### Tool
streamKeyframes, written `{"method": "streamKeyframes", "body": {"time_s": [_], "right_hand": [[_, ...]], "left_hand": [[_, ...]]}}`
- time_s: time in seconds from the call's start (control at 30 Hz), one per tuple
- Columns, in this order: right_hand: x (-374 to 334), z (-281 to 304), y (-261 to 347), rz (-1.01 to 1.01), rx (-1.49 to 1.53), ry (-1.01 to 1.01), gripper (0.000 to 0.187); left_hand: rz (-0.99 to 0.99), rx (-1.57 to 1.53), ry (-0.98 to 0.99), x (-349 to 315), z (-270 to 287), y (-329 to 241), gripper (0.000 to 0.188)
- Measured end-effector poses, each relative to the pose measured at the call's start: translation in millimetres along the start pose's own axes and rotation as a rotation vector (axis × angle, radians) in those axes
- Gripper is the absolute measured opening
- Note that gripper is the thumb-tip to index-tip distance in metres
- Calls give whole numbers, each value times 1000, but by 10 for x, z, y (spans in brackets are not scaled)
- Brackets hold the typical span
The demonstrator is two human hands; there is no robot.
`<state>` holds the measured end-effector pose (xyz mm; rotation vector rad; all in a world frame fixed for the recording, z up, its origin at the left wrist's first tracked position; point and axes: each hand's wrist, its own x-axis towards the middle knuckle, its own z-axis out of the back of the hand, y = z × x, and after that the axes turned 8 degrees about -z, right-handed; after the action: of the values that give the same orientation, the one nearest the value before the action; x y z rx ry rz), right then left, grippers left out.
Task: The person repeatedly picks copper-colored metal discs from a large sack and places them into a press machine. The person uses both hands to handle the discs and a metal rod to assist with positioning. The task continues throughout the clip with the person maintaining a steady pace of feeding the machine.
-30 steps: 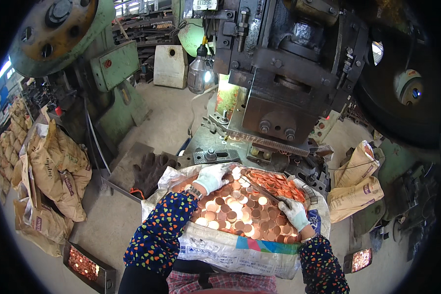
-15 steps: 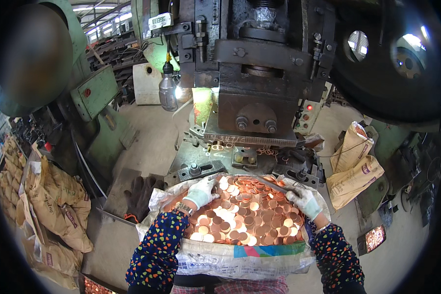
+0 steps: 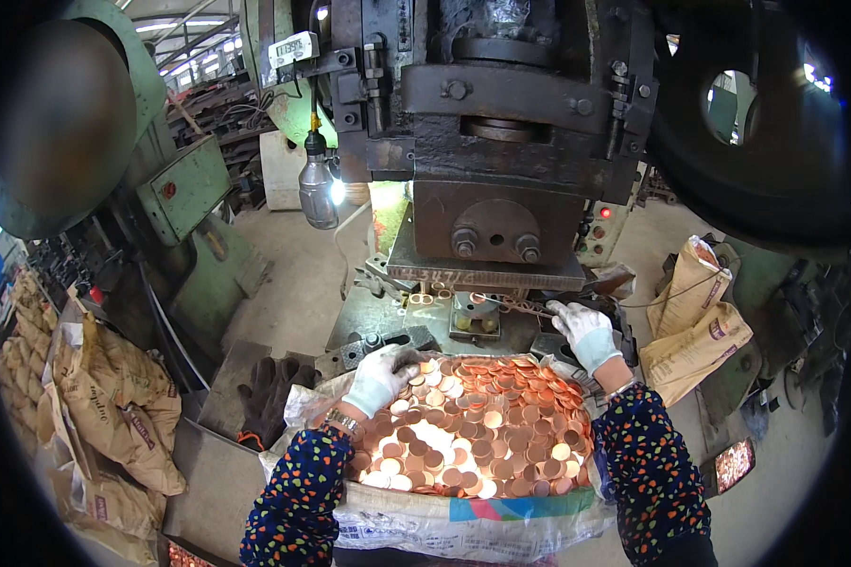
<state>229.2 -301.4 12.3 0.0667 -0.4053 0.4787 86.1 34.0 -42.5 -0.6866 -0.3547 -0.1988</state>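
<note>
Left hand by copper discs — thin tool in right hand

Heart-print navy sleeves, pale gloves

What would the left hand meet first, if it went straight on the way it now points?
Probably the pile of copper-coloured discs, just right of the left hand; depth is unclear, so it might pass above them.
</note>
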Motion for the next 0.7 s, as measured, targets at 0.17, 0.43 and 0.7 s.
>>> {"method": "streamKeyframes", "body": {"time_s": [0.17, 0.43, 0.7], "right_hand": [[-88, -6, -111, -42, 193, -101, 29], [-405, 82, -155, -113, 468, 10, 30], [-389, 9, -189, -109, 513, 48, 32]], "left_hand": [[-136, 276, -205, 244, 1, -98, 17], [169, -396, -230, 1092, -577, -20, 28], [177, 172, -344, 1452, -994, 31, 32]]}}
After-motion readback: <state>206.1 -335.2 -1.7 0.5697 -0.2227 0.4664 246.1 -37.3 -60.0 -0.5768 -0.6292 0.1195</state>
